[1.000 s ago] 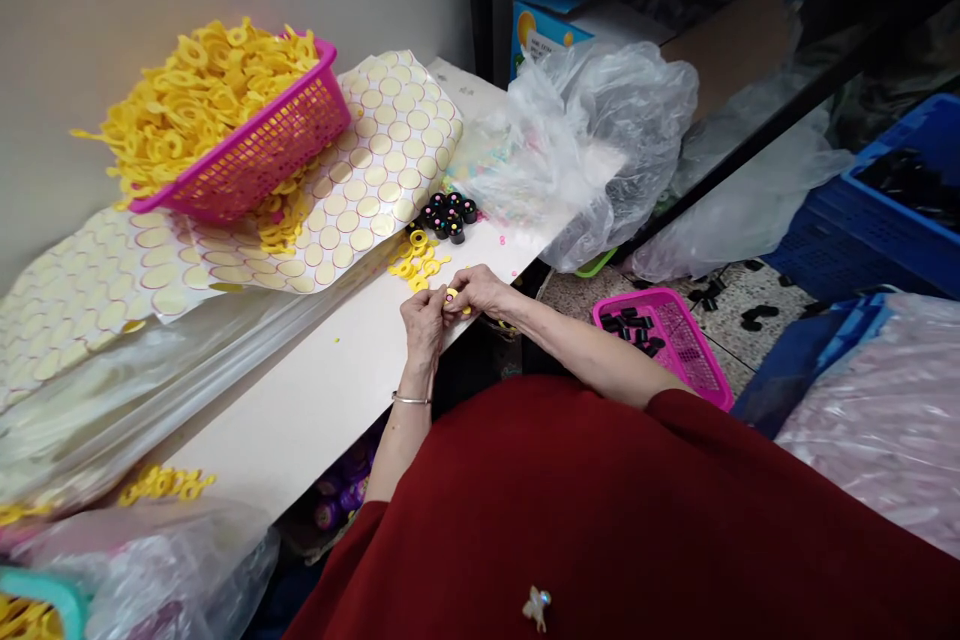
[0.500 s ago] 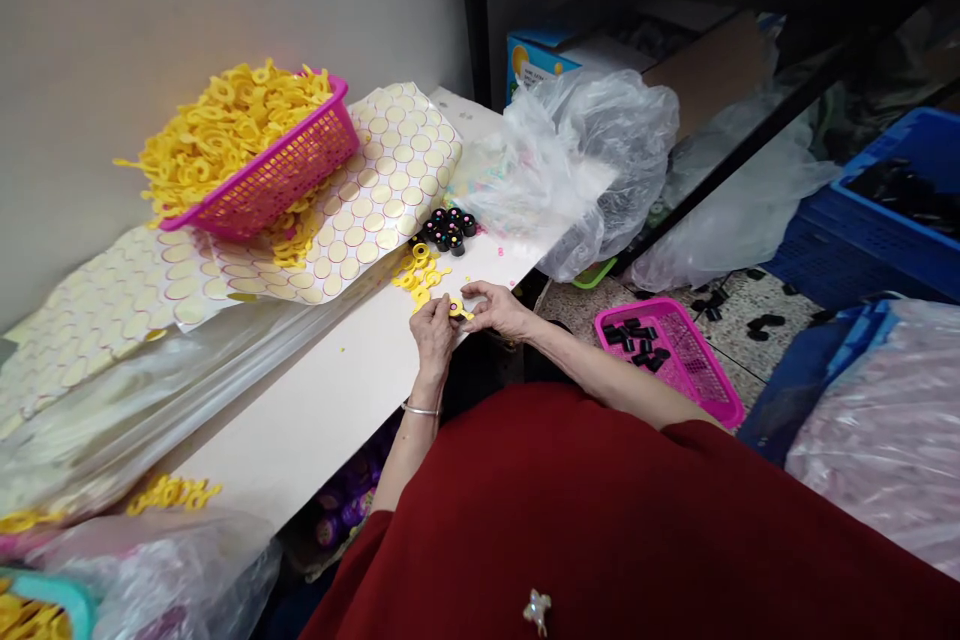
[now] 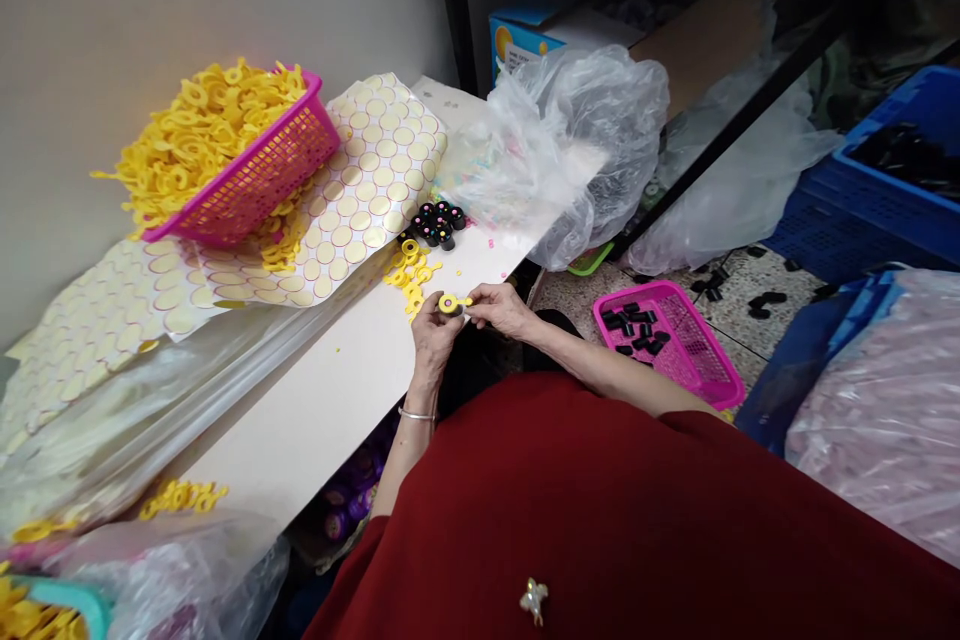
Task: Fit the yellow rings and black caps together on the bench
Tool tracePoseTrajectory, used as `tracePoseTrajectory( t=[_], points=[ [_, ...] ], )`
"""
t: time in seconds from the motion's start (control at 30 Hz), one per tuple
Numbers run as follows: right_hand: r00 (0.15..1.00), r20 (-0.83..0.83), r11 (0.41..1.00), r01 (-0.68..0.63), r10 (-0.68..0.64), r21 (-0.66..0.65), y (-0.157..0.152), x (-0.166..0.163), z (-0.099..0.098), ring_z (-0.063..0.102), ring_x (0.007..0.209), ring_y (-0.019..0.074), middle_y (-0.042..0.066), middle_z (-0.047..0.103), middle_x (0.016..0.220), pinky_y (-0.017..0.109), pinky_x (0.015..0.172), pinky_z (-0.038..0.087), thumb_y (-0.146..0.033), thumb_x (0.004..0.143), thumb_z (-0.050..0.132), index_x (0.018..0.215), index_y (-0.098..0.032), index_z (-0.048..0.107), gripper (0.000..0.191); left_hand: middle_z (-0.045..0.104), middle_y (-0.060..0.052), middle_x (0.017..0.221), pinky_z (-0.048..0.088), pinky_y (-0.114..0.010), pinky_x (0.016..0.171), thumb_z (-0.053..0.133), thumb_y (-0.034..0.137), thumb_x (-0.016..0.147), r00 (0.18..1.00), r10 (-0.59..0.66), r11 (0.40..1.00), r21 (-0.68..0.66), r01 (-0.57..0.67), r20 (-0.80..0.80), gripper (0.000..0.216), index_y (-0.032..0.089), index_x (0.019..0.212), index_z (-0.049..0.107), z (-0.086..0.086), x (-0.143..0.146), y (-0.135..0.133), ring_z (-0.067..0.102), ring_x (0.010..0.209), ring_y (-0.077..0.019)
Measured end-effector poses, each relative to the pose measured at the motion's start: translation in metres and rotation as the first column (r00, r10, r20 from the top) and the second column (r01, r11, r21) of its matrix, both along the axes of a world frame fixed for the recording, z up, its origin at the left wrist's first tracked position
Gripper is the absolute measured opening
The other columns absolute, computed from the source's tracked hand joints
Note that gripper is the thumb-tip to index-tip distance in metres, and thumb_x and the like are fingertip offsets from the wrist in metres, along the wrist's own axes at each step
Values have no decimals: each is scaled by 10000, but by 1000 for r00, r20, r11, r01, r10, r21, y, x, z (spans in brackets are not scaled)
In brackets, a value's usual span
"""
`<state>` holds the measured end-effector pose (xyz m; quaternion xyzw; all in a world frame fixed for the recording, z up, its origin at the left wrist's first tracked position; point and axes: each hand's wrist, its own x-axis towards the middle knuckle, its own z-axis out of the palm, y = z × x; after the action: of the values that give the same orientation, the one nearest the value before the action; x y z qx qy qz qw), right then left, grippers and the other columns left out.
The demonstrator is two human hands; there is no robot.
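My left hand is closed around a yellow ring piece with a short stem, a pinkish dot at its centre. Something dark shows just beneath the ring, partly covered by fingers. At the stem's end, the fingers of my right hand are pinched together on the piece. Just beyond my hands, loose yellow ring pieces lie on the white tabletop. Behind those stands a cluster of black round caps with small coloured dots on top.
A pink basket heaped with yellow rings rests on sticker sheets at the back left. Clear plastic bags cover the table's far end. On the floor, a pink tray holds black parts; a blue crate stands beyond.
The yellow ring piece now faces up more plainly between my hands. My right fingers have closed in on its stem. The whole view has shifted slightly.
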<state>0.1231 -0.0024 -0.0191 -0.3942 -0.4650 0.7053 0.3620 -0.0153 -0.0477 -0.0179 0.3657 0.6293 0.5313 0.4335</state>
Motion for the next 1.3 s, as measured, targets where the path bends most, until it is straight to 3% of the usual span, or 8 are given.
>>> tracePoseTrajectory(
  t=[0.13,0.3,0.53,0.63,0.77,1.07,1.2,1.3],
  points=[
    [998,-53,998,-31,34,47,0,2,2,529,490,73,-40,571,582,201,478,461,-257,582,722,734,-129,634,217,558,30,668,371,-212,516,763,294,570,986,-32,997,70,44,-161,310,155,828,660,-3,0,3,442,549,-75],
    [981,-127,968,-114,145,224,-3,26,12,522,533,71,-21,575,705,209,487,445,-304,651,752,804,-142,681,234,619,12,712,403,-223,559,760,283,617,928,-73,951,255,175,-364,209,177,780,682,18,4,-2,505,612,-97],
    [988,-58,830,-88,143,550,-20,78,51,530,687,100,-5,570,723,250,662,459,-305,605,839,612,-147,616,273,668,-24,800,440,-248,585,653,226,747,705,-202,699,404,590,-680,108,185,845,673,56,29,-13,552,643,-113],
    [995,-50,908,-52,80,415,-28,91,60,538,780,114,0,565,853,248,675,484,-263,488,882,663,-150,560,383,696,-49,858,463,-304,677,652,306,778,582,-206,565,390,727,-787,160,194,888,684,59,44,-10,571,722,-150],
    [981,-111,983,-146,158,115,-38,105,56,585,824,126,16,597,974,240,656,509,-207,461,862,1010,-167,549,633,711,-53,856,449,-379,797,653,379,783,502,-225,439,373,817,-835,218,208,907,704,54,62,-2,576,807,-193],
    [987,-158,1000,11,-13,-8,-63,113,43,580,722,96,-32,615,819,196,626,481,-166,481,818,945,-166,587,518,698,-52,842,403,-442,897,632,310,742,457,-405,458,257,851,-792,148,238,834,723,43,81,-9,566,919,-247],
    [978,-98,983,180,-184,-42,-65,100,22,546,650,81,-34,596,727,188,587,444,-288,584,782,864,-158,595,361,677,-35,767,423,-402,812,629,225,682,577,-395,568,303,765,-714,148,243,798,719,27,77,-8,520,857,-227],
    [986,-135,995,91,-96,-40,-64,97,15,582,755,104,-3,643,842,207,667,464,-296,583,792,957,-155,626,433,670,-36,776,426,-391,795,644,234,657,614,-408,609,300,734,-675,160,247,799,719,22,72,-9,492,864,-228]
  ],
)
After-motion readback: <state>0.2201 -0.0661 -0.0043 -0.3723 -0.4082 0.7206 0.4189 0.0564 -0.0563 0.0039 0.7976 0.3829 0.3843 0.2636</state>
